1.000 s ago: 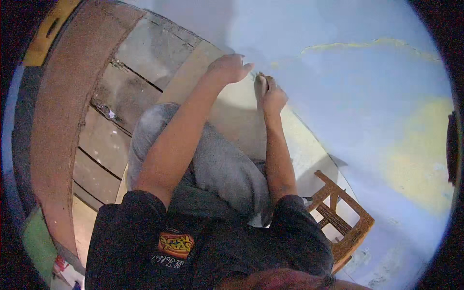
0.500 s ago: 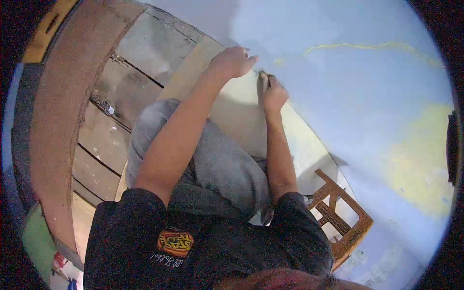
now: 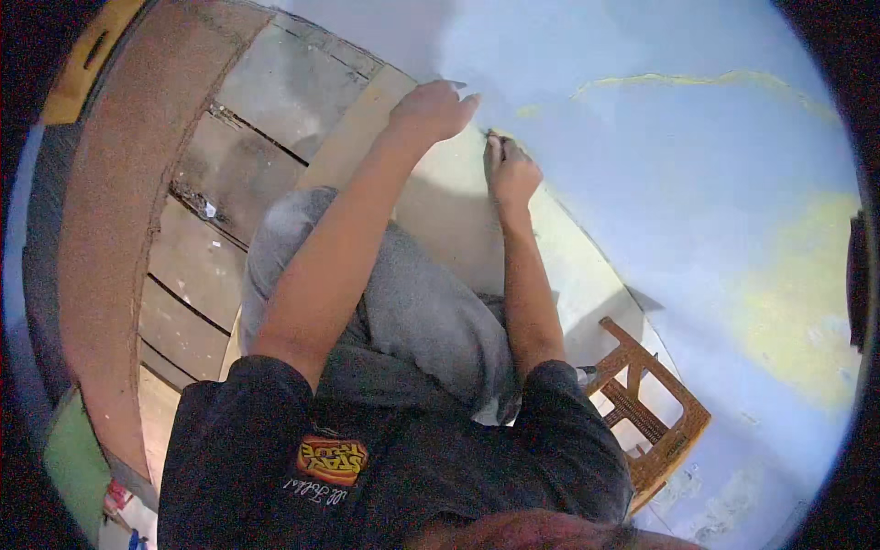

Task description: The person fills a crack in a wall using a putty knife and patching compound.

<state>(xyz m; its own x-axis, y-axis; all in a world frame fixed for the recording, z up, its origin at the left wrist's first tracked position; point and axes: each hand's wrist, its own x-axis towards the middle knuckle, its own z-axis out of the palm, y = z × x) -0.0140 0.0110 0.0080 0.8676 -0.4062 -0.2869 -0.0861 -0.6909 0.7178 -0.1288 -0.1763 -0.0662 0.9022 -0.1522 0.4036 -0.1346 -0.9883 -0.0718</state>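
Observation:
Both of my hands are near the seam where a cream-coloured panel (image 3: 445, 179) meets a pale blue wall (image 3: 642, 174). My left hand (image 3: 431, 112) is bent at the wrist, its thumb pointing toward the wall. A thin greyish edge shows by its curled fingers, too small to identify. Slightly nearer and to the right, my right hand (image 3: 515, 174) is closed in a pinch. Some small dark thing (image 3: 491, 136) shows at its fingertips against the panel edge; its kind is unclear. A gap separates the two hands.
My bent leg in grey trousers (image 3: 412, 312) lies below my forearms. A brown carved wooden frame (image 3: 674, 412) stands against the wall at the lower right. Worn floor tiles (image 3: 238, 174) and a reddish-brown strip (image 3: 119, 211) run along the left. Yellow patches (image 3: 797, 302) mark the wall.
Both hands have shifted slightly up and to the left. The right fingertips have moved a little along the panel edge, and both hands remain closed.

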